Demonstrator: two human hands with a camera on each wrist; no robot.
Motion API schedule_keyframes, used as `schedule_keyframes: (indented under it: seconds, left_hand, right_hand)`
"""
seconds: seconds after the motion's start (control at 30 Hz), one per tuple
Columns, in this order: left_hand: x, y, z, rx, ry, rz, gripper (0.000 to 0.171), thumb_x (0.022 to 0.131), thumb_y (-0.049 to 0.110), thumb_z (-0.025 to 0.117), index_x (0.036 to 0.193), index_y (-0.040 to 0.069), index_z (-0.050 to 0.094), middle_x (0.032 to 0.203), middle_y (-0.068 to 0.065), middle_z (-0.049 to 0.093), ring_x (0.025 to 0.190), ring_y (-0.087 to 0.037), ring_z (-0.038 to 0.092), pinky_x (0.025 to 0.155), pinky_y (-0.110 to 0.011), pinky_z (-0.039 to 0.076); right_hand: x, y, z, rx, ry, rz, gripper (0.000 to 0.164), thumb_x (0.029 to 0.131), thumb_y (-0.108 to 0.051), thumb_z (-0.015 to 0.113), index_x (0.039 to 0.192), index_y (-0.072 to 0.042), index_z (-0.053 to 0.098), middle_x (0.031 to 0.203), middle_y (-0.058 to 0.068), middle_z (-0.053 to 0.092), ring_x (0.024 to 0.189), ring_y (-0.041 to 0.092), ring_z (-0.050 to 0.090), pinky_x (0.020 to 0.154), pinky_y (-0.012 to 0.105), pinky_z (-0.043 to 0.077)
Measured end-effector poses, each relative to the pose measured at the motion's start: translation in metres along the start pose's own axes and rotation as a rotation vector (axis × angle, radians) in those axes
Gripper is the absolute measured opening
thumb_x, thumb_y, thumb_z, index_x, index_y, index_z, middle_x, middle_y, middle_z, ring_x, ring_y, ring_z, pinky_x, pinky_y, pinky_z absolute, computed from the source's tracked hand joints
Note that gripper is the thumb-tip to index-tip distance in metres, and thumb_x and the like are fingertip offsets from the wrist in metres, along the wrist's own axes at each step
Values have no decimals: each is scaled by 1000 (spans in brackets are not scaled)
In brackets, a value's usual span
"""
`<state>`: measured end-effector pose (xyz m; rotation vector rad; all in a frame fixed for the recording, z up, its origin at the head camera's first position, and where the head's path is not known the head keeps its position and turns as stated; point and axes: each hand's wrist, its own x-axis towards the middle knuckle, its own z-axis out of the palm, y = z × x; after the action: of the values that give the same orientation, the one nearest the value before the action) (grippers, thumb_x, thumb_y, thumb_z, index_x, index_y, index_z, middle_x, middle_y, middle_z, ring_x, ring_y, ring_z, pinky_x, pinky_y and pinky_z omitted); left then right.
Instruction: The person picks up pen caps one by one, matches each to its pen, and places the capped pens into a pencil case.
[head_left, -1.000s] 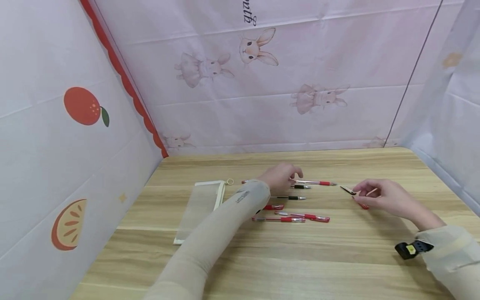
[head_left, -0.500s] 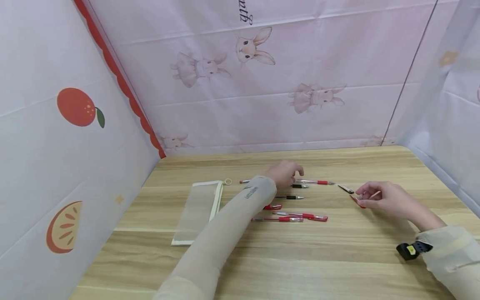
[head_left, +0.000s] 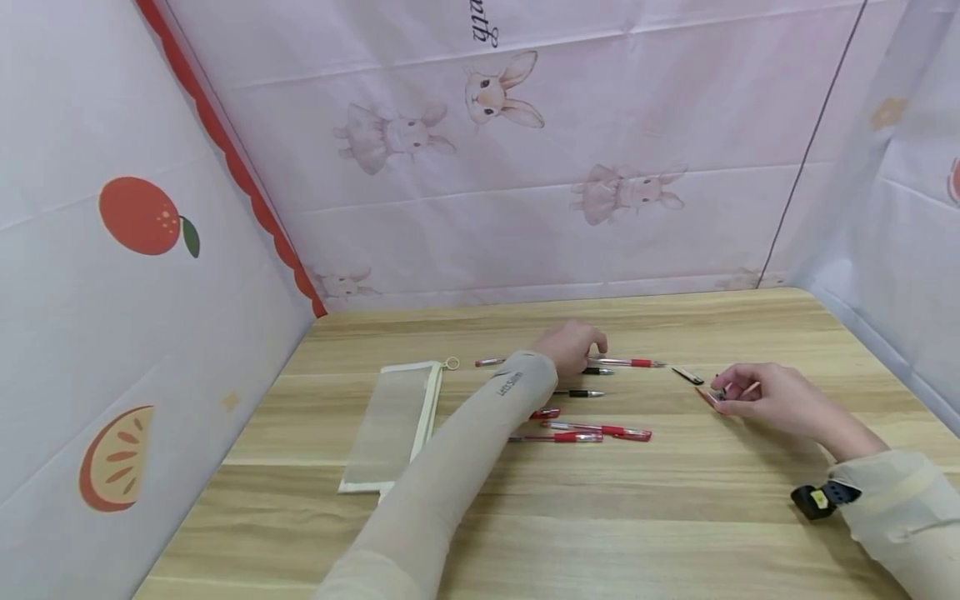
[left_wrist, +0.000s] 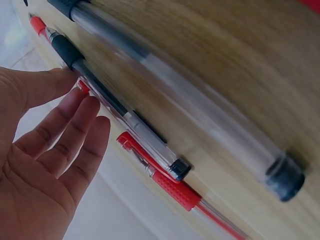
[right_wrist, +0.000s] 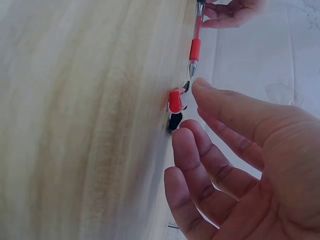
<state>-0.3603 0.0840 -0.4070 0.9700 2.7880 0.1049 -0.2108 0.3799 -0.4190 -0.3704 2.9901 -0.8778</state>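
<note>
My left hand [head_left: 570, 346] is at the back of the table, pinching the end of an uncapped red pen [left_wrist: 37, 22] between thumb and fingers; other pens partly hide the contact. Next to that hand lie two uncapped black pens, one [head_left: 600, 372] behind the other [head_left: 585, 393]. At the right, my right hand [head_left: 765, 400] bends its fingers and thumb towards a black pen cap [right_wrist: 175, 121], which it seems to pinch at the fingertips. Beside it are a red pen cap [right_wrist: 175, 101] and another black cap [head_left: 687, 376].
Several red pens, such as one red pen [head_left: 596, 430], lie nearer the front. A sheer zip pouch [head_left: 386, 425] with a cream edge lies left, partly behind the left forearm. Printed cloth walls [head_left: 480, 208] bound the wooden table [head_left: 600, 517] at back and sides.
The whole view has shifted slightly as the head turned. Both hands stay almost in place; a bit of black now shows at the right fingertips.
</note>
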Motion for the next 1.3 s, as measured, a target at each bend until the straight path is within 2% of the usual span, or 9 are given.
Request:
schedule_keyframes:
  seconds: [0.2, 0.57, 1.0, 1.3]
  left_hand:
    - [2, -1, 2, -16, -7, -19, 41, 104, 6, 68, 132, 34, 74, 114, 9, 73, 101, -8, 65, 94, -27, 56]
    - [8, 0, 4, -11, -10, -37, 36, 104, 7, 68, 128, 32, 75, 112, 9, 71, 100, -10, 64, 94, -28, 55]
    - [8, 0, 5, -5, 15, 18, 28, 104, 5, 67, 117, 27, 78, 104, 8, 70, 96, -10, 64, 87, -26, 54]
    - [6, 1, 3, -14, 23, 43, 28, 103, 4, 67, 116, 25, 81, 104, 7, 72, 95, -10, 64, 90, -25, 54]
  right_hand:
    - [0, 1, 2, 0, -7, 6, 26, 93, -22, 85, 112, -8, 76, 93, -2, 71, 80, 4, 63, 70, 23, 52]
    - [1, 1, 5, -15, -7, 0, 22, 92, -19, 85, 110, -8, 76, 91, -2, 70, 78, 5, 62, 68, 24, 49]
    - [1, 1, 6, -16, -5, 13, 22, 92, -20, 85, 109, -9, 76, 90, -2, 69, 79, 8, 62, 67, 24, 48]
    - [2, 4, 7, -18, 2, 10, 22, 92, -19, 85, 108, -9, 76, 89, -3, 69, 77, 4, 61, 67, 24, 49]
